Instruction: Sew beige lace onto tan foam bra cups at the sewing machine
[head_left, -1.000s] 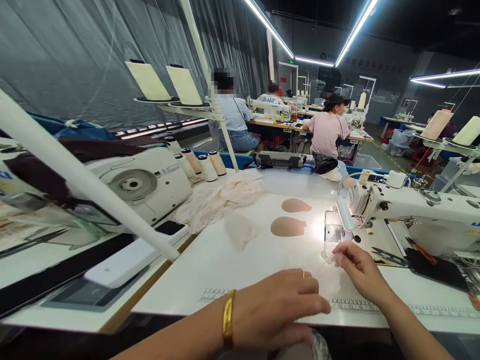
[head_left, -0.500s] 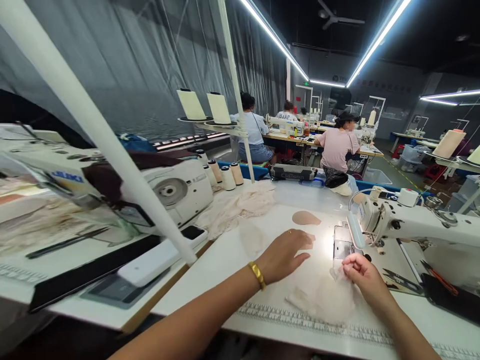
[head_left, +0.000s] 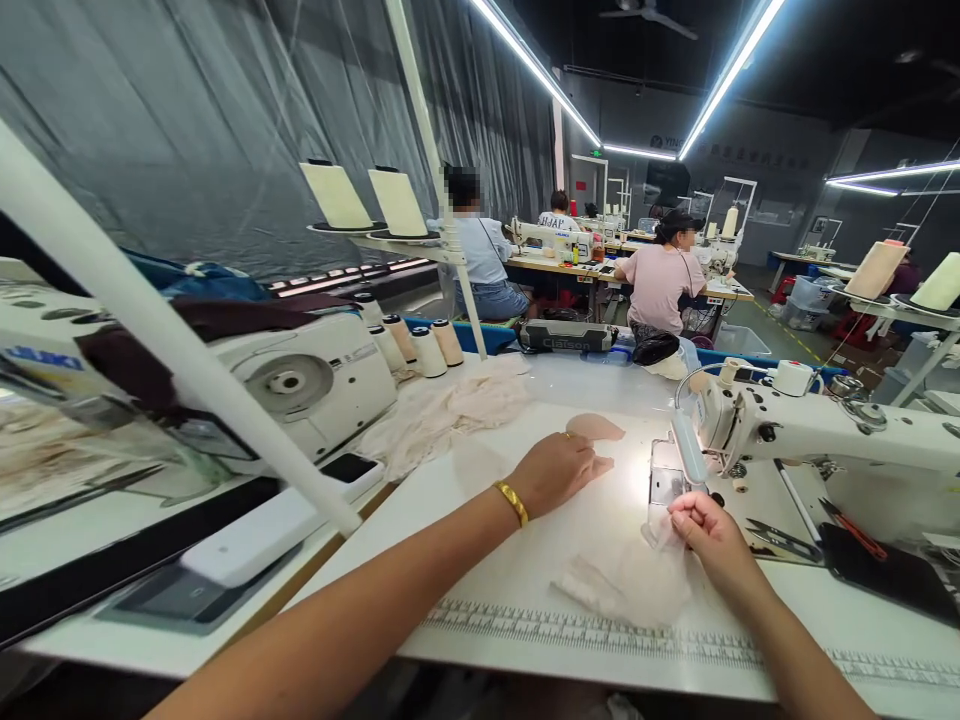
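Observation:
My left hand, with a gold bracelet at the wrist, rests at the near edge of a tan teardrop-shaped piece on the white table. Its fingers are bent and bunched; whether they grip the piece is hidden. With thumb and forefinger, my right hand pinches a sheer pale fabric just in front of the sewing machine's needle plate. The fabric spreads down and left, crumpled at its left end. A lit lamp hangs beside the machine head.
The sewing machine stands at the right, with thread snips and a black tray beside it. Crumpled fabric lies at the back left. A white post slants across the left. Printed rulers line the front edge.
My left hand has moved forward to the teardrop-shaped piece, its fingers drawing together. My right hand still pinches the sheer fabric. The view has shifted slightly to the right.

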